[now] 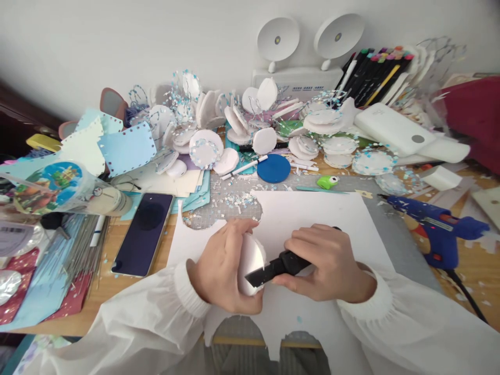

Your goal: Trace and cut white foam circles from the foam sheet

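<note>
My left hand (223,263) is closed around the edge of a white disc (252,255), which it holds tilted above the worktable. In my right hand (324,260) is a black utility knife (287,264), gripped by its handle. Its dark blade lies across the disc's face near the lower edge; whether it cuts into the surface I cannot tell. Beneath both hands lies a large white sheet (312,208) with round pieces cut out along its left and near edges.
Behind the sheet are several white discs (264,140), a blue round lid (273,168) and a green paper punch (327,181). A phone (144,234) lies left, near a clear cup (111,200). At right rests a blue glue gun (441,226) with its cord. Paper bits litter the grey cutting mat (414,255).
</note>
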{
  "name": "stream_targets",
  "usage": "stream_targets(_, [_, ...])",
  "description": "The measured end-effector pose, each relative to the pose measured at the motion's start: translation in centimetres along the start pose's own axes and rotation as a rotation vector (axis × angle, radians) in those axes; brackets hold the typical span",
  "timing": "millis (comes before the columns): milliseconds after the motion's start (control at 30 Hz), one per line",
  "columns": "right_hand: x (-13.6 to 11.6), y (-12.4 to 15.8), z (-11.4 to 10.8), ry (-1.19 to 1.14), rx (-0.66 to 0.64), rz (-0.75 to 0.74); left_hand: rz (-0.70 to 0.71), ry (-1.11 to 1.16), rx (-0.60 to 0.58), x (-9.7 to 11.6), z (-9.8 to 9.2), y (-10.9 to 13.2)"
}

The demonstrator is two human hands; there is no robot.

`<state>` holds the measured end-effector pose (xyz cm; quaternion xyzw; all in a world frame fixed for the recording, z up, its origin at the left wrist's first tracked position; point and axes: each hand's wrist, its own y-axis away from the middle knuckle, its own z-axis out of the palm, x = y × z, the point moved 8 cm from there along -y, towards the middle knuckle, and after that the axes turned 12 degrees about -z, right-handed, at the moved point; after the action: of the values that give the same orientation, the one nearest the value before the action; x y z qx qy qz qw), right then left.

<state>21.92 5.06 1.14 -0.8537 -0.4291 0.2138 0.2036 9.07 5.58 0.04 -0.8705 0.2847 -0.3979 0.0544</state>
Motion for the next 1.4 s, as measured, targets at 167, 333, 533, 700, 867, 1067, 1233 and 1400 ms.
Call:
stream_targets(167, [0.0, 0.0, 0.1, 0.029, -0.022, -0.013, 0.004, -0.033, -0.028, 0.0, 0.4, 0.0])
stream_targets(333, [0.6, 0.1, -0.5, 0.032, 0.019, 0.006, 0.0, -0.015, -0.042, 0.1, 0.1, -0.1])
stream_targets(533, [0.0, 0.0, -0.1, 0.002, 0.007, -0.006, 0.029, -0.006, -0.038, 0.4, 0.2, 0.1])
stream_targets(700, [2.5, 0.7, -0.8, 0.049, 0.048, 0.117, 0.073, 0.027, -0.029, 1.0, -0.3, 0.1])
stream_targets(867, [3.2, 0.9, -2.0, 0.032, 0.137, 0.106, -0.045, 0.055, -0.042, 0.0, -0.7, -0.5])
stream_targets(1067, [1.7, 0.3, -1.2, -0.006, 0.067, 0.031, 0.009, 0.017, -0.06, -0.2, -0.3, -0.9])
stream_targets(1233, [1.4, 0.2, -0.8, -0.001, 0.051, 0.0, 0.008, -0.092, -0.039, -0.7, -0.1, -0.8])
stream_targets(1400, [1.6, 0.4, -0.6, 0.012, 0.046, 0.02, -0.085, -0.039, -0.091, -1.2, 0.3, -0.7])
